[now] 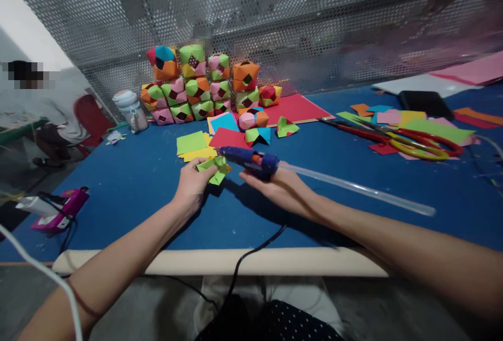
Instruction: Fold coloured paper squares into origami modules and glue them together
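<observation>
Between the thumb and fingers of my left hand (193,181) is a folded green paper piece (214,169), with a bit of orange at its right edge. My right hand (285,186) grips a blue hot glue gun (251,160), its nozzle pointing left, just above the folded paper. I cannot tell whether the nozzle touches it. A long clear glue stick (361,189) sticks out of the gun's back. Just beyond my hands lie green paper squares (191,143), a red sheet (230,138) and a small folded green and red piece (286,127).
Stacked folded-paper cubes (197,90) stand along the perforated metal screen (275,11). Scissors (416,144) and paper scraps lie at right, near a black flat object (424,104). At left are a bottle (131,110) and a purple power strip (65,212). A person (58,110) sits farther off.
</observation>
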Motion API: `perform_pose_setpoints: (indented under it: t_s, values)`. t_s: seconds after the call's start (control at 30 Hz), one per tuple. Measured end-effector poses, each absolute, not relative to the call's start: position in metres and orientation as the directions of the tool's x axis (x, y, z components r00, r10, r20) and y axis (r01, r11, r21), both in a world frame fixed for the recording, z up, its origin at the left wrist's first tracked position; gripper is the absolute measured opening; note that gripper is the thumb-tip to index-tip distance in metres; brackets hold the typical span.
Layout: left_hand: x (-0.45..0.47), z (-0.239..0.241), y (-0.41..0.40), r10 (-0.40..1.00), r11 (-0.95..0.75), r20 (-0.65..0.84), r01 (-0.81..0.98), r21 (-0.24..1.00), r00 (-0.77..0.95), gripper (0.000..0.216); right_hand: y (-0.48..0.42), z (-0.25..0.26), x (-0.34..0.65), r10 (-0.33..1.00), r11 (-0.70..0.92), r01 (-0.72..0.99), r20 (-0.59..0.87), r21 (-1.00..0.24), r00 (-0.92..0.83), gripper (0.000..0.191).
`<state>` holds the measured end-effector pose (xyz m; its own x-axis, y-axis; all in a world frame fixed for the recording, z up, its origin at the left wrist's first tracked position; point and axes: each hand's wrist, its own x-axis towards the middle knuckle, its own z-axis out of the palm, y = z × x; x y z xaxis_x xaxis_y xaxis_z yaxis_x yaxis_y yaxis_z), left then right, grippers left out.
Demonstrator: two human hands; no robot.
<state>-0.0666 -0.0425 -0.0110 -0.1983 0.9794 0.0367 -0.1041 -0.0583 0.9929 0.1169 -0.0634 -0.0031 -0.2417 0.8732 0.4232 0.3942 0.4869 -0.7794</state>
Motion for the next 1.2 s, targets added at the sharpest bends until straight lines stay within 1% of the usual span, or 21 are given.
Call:
perform_pose_setpoints:
  t_s: [0.17,0.43,0.63,0.9,0.97,1.1,1.2]
  values:
    - [-0.0702,-0.0124,-0.0398,0.978,-0.057,0.036,-0.097,0.994,-0.204,0.024,-0.0631,-0.0129,0.1148,0.834,0.55,0.464,0.429,-0.695,-0.347,0.02]
    - [-0.0683,-0.0136,-0.0427,0.984,-0.044,0.031,-0.072,0.996,-0.176,0.022,-0.0609,-0.0123,0.1171,0.806,0.592,0.539,0.436,-0.6,-0.401,0.016]
    - [-0.0675,-0.0112,-0.0445,0.984,-0.034,0.022,-0.062,0.997,-0.179,0.02,-0.0627,-0.0092,0.1158,0.814,0.58,0.548,0.425,-0.603,-0.395,0.016]
    - [-0.0685,-0.0128,-0.0437,0.986,-0.027,0.022,-0.032,0.999,-0.167,0.019,-0.0627,-0.0091,0.1165,0.808,0.589,0.59,0.429,-0.553,-0.404,0.019]
    - [-0.0689,-0.0134,-0.0435,0.986,-0.03,0.025,-0.025,0.999,-0.168,0.019,-0.0625,-0.0094,0.1168,0.806,0.591,0.593,0.42,-0.546,-0.417,0.02]
    - [-0.0693,-0.0147,-0.0435,0.985,-0.034,0.032,-0.011,0.999,-0.17,0.02,-0.062,-0.0101,0.1173,0.824,0.566,0.611,0.415,-0.553,-0.387,0.021]
    - [-0.0694,-0.015,-0.0435,0.984,-0.036,0.035,-0.003,0.999,-0.173,0.018,-0.0613,-0.0105,0.118,0.815,0.578,0.613,0.41,-0.538,-0.409,0.02]
